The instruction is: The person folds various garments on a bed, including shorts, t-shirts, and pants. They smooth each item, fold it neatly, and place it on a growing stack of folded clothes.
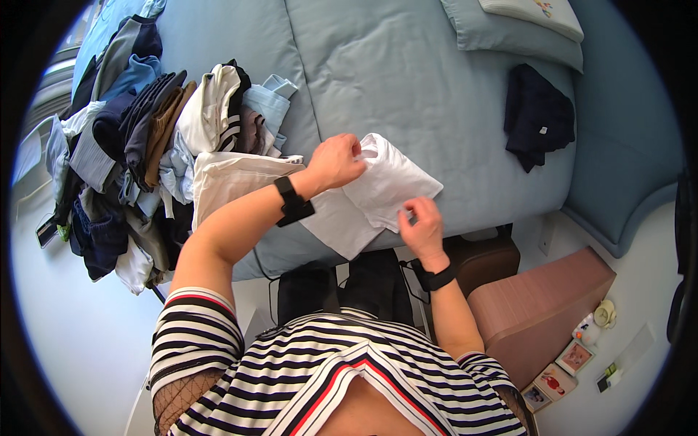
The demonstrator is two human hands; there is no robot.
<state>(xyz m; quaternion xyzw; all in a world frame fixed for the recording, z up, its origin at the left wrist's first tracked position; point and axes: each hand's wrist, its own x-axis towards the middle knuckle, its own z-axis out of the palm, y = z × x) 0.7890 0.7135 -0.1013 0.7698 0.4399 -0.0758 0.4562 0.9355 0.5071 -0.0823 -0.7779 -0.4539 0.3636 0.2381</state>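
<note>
A white garment, partly folded over, lies near the bed's front edge, its lower part spread flat towards the left. My left hand is at its upper left corner beside the rolled opening, fingers bent; whether they pinch the cloth cannot be told. At the garment's lower right edge is my right hand, thumb and fingers curled with a small gap between them. A cream folded garment lies under and beside my left forearm.
On the left of the bed is a large heap of clothes. A dark navy garment lies at the right, below a pillow. A brown chair and a wooden cabinet stand right of my legs.
</note>
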